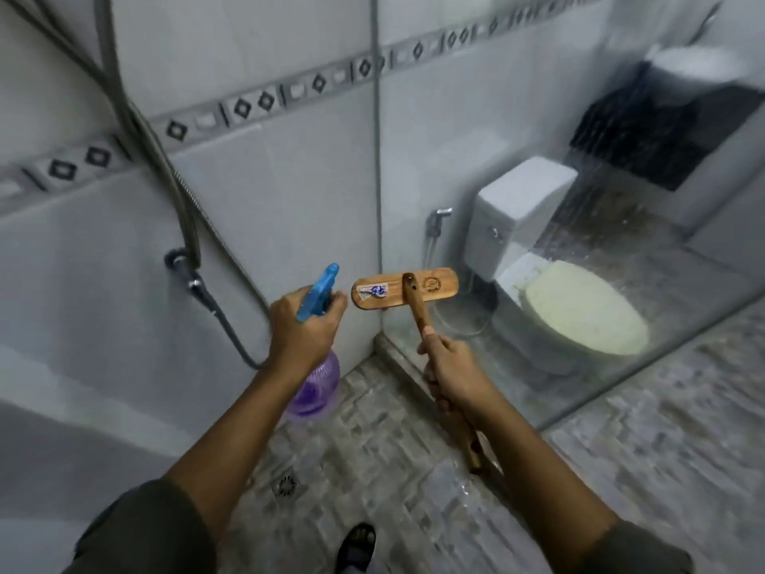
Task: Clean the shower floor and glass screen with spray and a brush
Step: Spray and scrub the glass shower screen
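My left hand (pixel 304 325) grips the neck of a purple spray bottle (pixel 314 387) with a blue trigger head (pixel 319 292), held up near the tiled corner. My right hand (pixel 451 372) grips the wooden handle of a long brush, whose flat wooden head (pixel 403 288) is raised against the left edge of the glass screen (pixel 579 200). Droplets and streaks cover the glass. Below both hands lies the shower floor (pixel 372 470) of grey stone tiles, which looks wet.
A shower hose (pixel 182 192) hangs down the tiled wall to a wall outlet (pixel 180 261). A round floor drain (pixel 286 485) sits near my sandalled foot (pixel 357 546). Behind the glass stand a toilet (pixel 579 308) and a bidet sprayer (pixel 438 219).
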The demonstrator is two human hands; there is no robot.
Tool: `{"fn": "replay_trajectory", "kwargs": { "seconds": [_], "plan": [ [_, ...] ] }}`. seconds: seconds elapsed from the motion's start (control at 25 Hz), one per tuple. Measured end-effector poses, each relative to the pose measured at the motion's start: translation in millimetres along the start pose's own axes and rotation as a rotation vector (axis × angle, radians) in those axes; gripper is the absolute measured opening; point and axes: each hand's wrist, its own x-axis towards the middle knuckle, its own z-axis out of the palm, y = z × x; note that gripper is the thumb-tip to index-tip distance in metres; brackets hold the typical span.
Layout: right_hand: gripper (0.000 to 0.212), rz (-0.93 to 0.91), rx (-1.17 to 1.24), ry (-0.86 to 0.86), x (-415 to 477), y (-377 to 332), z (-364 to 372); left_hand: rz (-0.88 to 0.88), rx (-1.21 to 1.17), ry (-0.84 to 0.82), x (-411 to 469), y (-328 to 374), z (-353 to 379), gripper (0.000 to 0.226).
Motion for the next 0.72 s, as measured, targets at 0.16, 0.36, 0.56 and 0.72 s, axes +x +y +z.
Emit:
{"fn": "replay_trajectory", "kwargs": {
  "seconds": [0.16,0.36,0.56,0.72],
  "plan": [
    [0.043,-0.003,0.113,0.15,-37.8,-80.1,-35.2,-0.02,-0.087,-0.072,57.8,72.2,-6.7,0.037],
    [0.038,-0.123,0.212,0.392,-90.7,-149.5,-72.5,0.11,-0.227,-0.183,108.7,168.4,-7.6,0.027],
    [0.026,-0.259,0.309,0.569,-140.4,-198.7,-99.7,0.261,-0.36,-0.326,120.4,269.4,15.3,0.023],
    [0.028,-0.417,0.225,0.671,-180.2,-225.8,-120.0,0.342,-0.42,-0.425,110.1,337.1,30.3,0.026]
  ]
}}
